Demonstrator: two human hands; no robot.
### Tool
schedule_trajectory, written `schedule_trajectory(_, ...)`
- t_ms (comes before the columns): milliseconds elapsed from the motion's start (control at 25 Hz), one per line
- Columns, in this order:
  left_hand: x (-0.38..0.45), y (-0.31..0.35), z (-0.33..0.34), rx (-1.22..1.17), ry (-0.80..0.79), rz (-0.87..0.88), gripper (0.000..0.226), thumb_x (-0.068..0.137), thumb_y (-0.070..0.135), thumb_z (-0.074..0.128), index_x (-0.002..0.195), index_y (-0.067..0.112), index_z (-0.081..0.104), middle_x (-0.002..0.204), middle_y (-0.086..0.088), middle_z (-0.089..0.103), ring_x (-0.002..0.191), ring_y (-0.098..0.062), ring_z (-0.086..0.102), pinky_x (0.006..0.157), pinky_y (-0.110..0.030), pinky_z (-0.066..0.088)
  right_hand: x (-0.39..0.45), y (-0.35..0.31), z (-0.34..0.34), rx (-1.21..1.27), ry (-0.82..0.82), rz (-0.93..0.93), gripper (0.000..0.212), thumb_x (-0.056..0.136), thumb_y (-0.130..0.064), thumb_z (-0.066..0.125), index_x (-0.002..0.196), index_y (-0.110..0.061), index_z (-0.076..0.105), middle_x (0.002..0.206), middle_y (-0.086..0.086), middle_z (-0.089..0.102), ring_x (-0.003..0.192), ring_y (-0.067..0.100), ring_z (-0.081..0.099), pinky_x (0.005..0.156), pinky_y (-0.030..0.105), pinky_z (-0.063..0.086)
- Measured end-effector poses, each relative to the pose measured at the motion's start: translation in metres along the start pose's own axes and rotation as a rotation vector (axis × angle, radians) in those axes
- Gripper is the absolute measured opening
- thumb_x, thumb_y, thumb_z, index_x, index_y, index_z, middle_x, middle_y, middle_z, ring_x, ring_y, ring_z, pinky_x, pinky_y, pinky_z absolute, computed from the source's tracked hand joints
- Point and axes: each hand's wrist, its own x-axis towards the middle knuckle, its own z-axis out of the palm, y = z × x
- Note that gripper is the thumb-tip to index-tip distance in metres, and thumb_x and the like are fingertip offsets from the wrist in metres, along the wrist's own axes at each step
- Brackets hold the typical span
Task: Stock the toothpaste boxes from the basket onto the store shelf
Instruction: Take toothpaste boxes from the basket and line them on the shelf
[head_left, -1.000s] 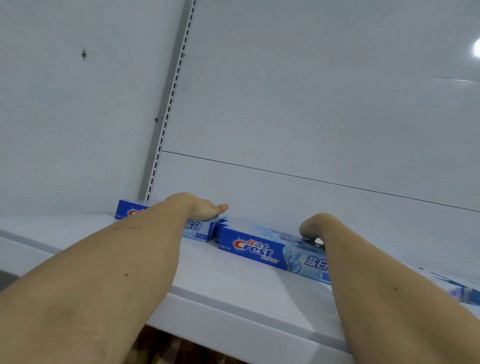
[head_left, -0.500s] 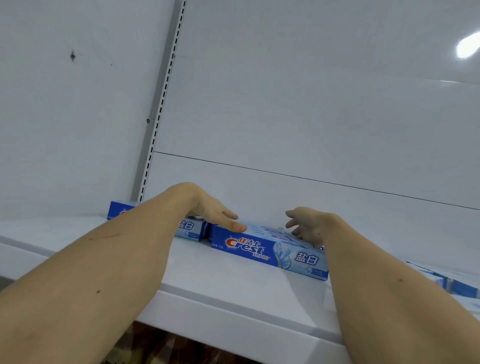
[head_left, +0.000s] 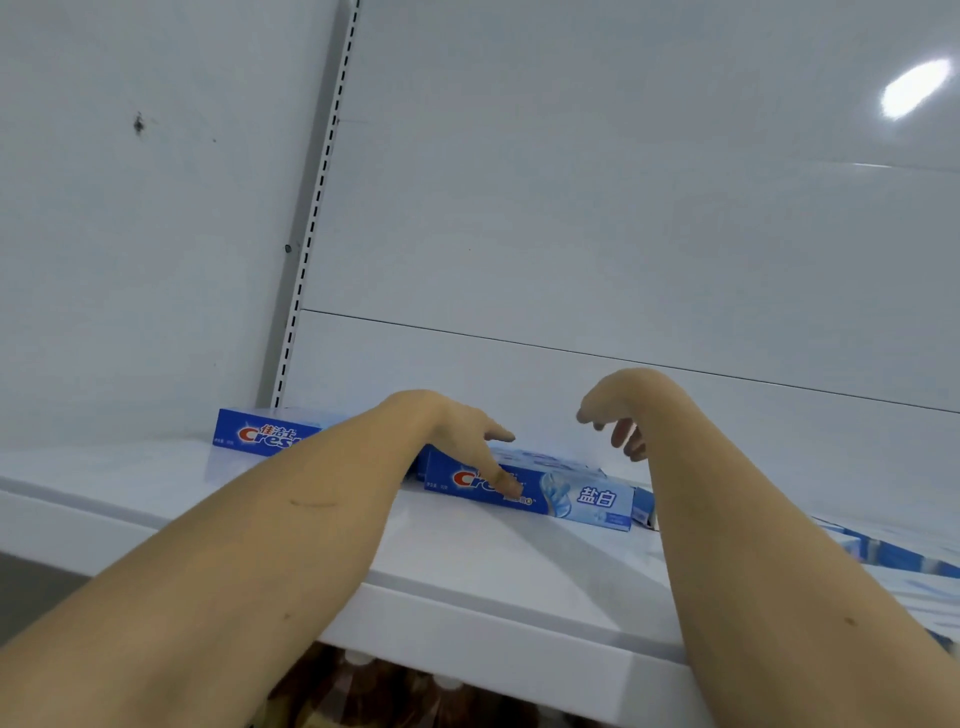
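Note:
A blue Crest toothpaste box (head_left: 571, 496) lies lengthwise on the white shelf (head_left: 493, 582), near the back panel. A second blue box (head_left: 260, 434) lies further left by the slotted upright, partly hidden by my left forearm. My left hand (head_left: 467, 441) hangs over the middle box with relaxed fingers, one fingertip in front of its printed face. My right hand (head_left: 618, 421) is lifted above the box's right end, fingers loose and holding nothing. More blue boxes (head_left: 883, 551) lie at the right, partly behind my right arm. The basket is out of view.
The white back panel (head_left: 623, 208) rises behind the shelf, with a slotted metal upright (head_left: 317, 208) at its left. Brownish goods (head_left: 374, 691) show on a lower level under the shelf's front edge.
Both hands have come off the middle box and lifted. The right hand rose clear of its right end; the left moved from the left box toward the middle box's front.

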Motion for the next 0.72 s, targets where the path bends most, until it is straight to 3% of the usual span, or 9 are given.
schedule_trajectory(80,-0.005,-0.027,-0.008,-0.231,0.110,0.002,0.107,0.064,0.094,0.040,0.153,0.035,0.027,0.160,0.008,0.025,0.148,-0.020,0.022,0.121,-0.049,0.013,-0.005,-0.003,0.001,-0.077,-0.066,0.020,0.046,0.103,-0.037,0.041,0.127,0.000,0.056,0.102,0.009,0.059,0.112,0.030,0.058,0.107,0.041,0.043)
schedule_trajectory(160,-0.001,-0.066,-0.011,-0.387,0.263,-0.181,0.122,0.057,0.101,0.017,0.153,0.028,0.031,0.161,0.000,0.023,0.149,-0.026,0.019,0.120,-0.054,0.009,-0.003,-0.004,0.003,-0.147,-0.131,0.048,0.050,0.101,-0.042,0.042,0.127,-0.001,0.058,0.122,0.012,0.062,0.118,0.032,0.059,0.107,0.042,0.043)
schedule_trajectory(240,0.000,-0.086,-0.003,-0.317,0.226,-0.423,0.117,0.067,0.095,0.008,0.155,0.020,0.024,0.163,-0.008,0.016,0.149,-0.031,0.015,0.119,-0.054,0.011,-0.004,-0.006,0.005,-0.202,-0.159,0.066,0.051,0.102,-0.043,0.041,0.129,-0.002,0.056,0.129,0.013,0.060,0.119,0.032,0.058,0.105,0.041,0.044)
schedule_trajectory(320,0.001,-0.089,0.006,-0.242,0.082,-0.527,0.104,0.078,0.088,0.009,0.157,0.020,0.018,0.164,-0.012,0.010,0.149,-0.033,0.014,0.119,-0.051,0.015,-0.007,-0.006,0.010,-0.181,-0.210,0.058,0.046,0.103,-0.040,0.040,0.132,-0.005,0.050,0.110,0.010,0.062,0.110,0.031,0.056,0.102,0.041,0.044)
schedule_trajectory(400,0.002,-0.084,0.009,-0.219,0.045,-0.537,0.099,0.081,0.086,0.010,0.157,0.022,0.015,0.164,-0.012,0.009,0.148,-0.034,0.015,0.117,-0.049,0.017,-0.005,-0.006,0.018,-0.109,-0.262,0.064,0.046,0.104,-0.037,0.043,0.139,-0.007,0.039,0.095,0.012,0.058,0.102,0.031,0.056,0.101,0.041,0.045)
schedule_trajectory(440,0.005,-0.084,0.009,-0.218,0.044,-0.529,0.101,0.079,0.087,0.011,0.157,0.023,0.015,0.163,-0.012,0.010,0.148,-0.034,0.017,0.116,-0.049,0.018,0.000,-0.006,0.022,-0.039,-0.276,0.082,0.057,0.102,-0.037,0.046,0.144,-0.001,0.032,0.098,0.016,0.060,0.100,0.032,0.059,0.099,0.041,0.049)
schedule_trajectory(520,0.003,-0.084,0.008,-0.208,0.051,-0.521,0.108,0.073,0.092,0.013,0.156,0.024,0.017,0.163,-0.012,0.013,0.147,-0.035,0.020,0.115,-0.050,0.021,0.011,-0.007,0.028,0.127,-0.295,0.141,0.072,0.100,-0.037,0.051,0.148,0.008,0.021,0.106,0.022,0.064,0.088,0.035,0.067,0.078,0.043,0.059)
schedule_trajectory(600,0.001,-0.082,0.008,-0.221,0.038,-0.507,0.117,0.063,0.098,0.013,0.156,0.026,0.021,0.163,-0.012,0.015,0.146,-0.036,0.021,0.113,-0.051,0.022,0.017,-0.005,0.031,0.213,-0.307,0.177,0.073,0.101,-0.037,0.049,0.148,0.009,0.017,0.093,0.023,0.069,0.073,0.035,0.068,0.062,0.041,0.060)
schedule_trajectory(720,0.002,-0.074,0.007,-0.292,-0.004,-0.394,0.119,0.052,0.103,0.015,0.146,0.034,0.041,0.156,-0.007,0.033,0.141,-0.033,0.032,0.112,-0.051,0.024,0.026,0.005,0.035,0.260,-0.272,0.176,0.068,0.101,-0.036,0.047,0.144,0.012,0.025,0.109,0.023,0.067,0.092,0.034,0.067,0.089,0.045,0.055)
